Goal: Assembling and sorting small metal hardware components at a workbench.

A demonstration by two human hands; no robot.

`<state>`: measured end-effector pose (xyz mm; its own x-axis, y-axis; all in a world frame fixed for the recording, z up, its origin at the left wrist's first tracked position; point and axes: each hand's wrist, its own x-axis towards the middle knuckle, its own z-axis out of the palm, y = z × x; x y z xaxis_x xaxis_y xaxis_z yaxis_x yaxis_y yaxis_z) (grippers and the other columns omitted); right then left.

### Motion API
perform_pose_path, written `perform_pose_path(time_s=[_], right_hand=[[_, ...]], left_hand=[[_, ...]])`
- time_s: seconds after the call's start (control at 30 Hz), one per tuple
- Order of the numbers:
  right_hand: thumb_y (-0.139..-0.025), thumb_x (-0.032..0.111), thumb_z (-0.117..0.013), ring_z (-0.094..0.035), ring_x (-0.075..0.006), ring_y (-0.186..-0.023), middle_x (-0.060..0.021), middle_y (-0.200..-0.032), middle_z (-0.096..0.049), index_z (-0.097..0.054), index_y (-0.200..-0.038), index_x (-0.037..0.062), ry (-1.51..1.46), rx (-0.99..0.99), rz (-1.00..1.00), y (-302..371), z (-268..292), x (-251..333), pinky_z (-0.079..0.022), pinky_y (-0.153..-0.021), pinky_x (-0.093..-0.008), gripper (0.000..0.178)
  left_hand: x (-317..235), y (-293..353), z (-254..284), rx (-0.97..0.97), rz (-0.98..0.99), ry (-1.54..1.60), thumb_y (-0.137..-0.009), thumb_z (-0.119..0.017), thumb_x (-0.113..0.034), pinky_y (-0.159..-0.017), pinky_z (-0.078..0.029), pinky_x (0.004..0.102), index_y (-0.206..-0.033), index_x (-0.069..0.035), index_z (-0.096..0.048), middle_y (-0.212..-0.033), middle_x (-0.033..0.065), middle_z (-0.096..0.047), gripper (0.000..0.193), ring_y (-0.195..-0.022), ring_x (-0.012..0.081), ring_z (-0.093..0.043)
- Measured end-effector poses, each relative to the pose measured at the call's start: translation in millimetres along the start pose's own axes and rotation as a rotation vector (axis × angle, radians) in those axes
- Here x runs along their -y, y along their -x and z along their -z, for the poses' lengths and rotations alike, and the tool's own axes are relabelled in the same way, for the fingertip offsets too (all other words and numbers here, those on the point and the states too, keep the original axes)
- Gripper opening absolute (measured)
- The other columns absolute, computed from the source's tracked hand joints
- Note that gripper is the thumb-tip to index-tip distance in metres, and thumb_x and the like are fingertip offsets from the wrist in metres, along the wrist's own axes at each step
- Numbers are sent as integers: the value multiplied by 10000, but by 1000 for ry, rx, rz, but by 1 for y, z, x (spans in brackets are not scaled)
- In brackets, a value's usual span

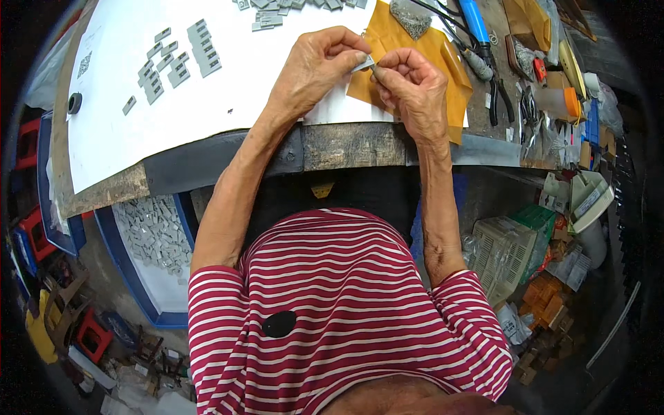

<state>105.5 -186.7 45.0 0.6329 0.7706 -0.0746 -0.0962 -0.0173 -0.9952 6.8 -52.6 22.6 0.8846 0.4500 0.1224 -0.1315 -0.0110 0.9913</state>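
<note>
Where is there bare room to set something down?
On the white sheet: between the gray block rows and left hand, and below those rows toward the front bench edge, barring one dark speck. Crowded: the right side, with pliers and a blue tool, and the top, where gray pieces are heaped.

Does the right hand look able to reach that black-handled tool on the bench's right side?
Probably yes. The black-handled tool lies to the right of the right hand, and only orange-brown paper and bare bench seem to lie between. The hand looks busy with a small piece, though.
</note>
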Motion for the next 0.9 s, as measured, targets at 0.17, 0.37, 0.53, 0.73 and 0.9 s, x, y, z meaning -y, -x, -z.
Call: perform_pose_path(time_s=[0.17,0.37,0.53,0.73,0.9], right_hand=[[-775,28,-601,-499,-53,-496,-50,-660,-590,-546,-846,-16,37,11,-30,1,2,1,-384,-423,-170,100],[-773,28,-604,-505,-59,-499,-46,-651,-581,-544,-843,-20,55,13,-22,2,3,2,-394,-432,-173,104],[-763,18,-612,-503,-59,-493,-36,-628,-564,-542,-843,-24,92,37,-41,1,5,-2,-395,-430,-175,114],[-748,12,-616,-499,-56,-482,-27,-605,-556,-541,-841,-18,104,59,-80,0,6,0,-386,-416,-175,123],[-738,20,-622,-496,-49,-477,-20,-602,-557,-545,-834,-4,165,93,-123,-1,9,3,-371,-402,-168,126]], left_hand=[[-2,1,-1,-40,-22,-94,-802,-588,-134,-627,-470,220,-860,-14,-648,-733,52,-630,146,-656,103,-570],[1,1,-1,-58,-44,-234,-800,-582,-130,-657,-478,242,-859,-13,-648,-731,65,-637,148,-671,115,-582],[5,1,-4,41,-79,-304,-835,-534,-55,-711,-462,208,-904,-21,-635,-787,18,-627,127,-766,85,-568],[2,1,-7,50,-113,-314,-837,-521,-32,-716,-460,216,-910,-9,-616,-803,28,-624,122,-764,86,-564],[-3,3,-9,61,-176,-402,-831,-523,-34,-706,-459,227,-942,-22,-598,-790,54,-617,134,-751,104,-570]])
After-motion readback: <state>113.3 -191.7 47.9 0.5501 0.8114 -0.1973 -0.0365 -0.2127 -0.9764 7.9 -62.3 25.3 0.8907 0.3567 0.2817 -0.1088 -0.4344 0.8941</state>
